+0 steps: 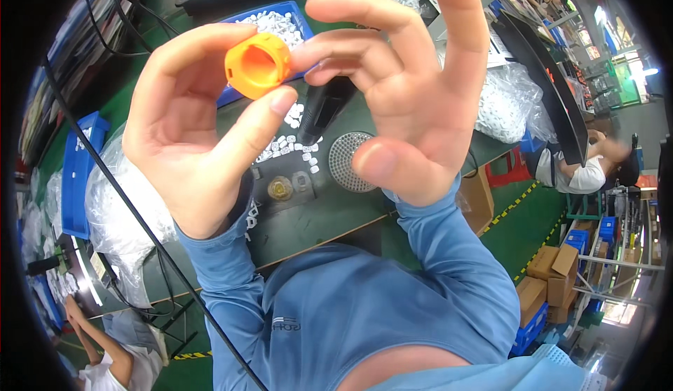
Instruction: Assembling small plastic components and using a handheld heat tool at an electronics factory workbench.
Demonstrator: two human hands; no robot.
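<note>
We hold the orange ring [257, 66] above the bench [329, 212], pinched between thumb and forefinger of our left hand [193, 124], while our right hand [420, 103] spreads its fingers beside it, so a slack grip or sideways nudge could drop it among the white pieces [282, 147].

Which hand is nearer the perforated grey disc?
Right. The right hand overlaps the right side of the perforated grey disc in this view, seemingly raised above it. The left hand is farther off to its left, holding the orange ring.
</note>
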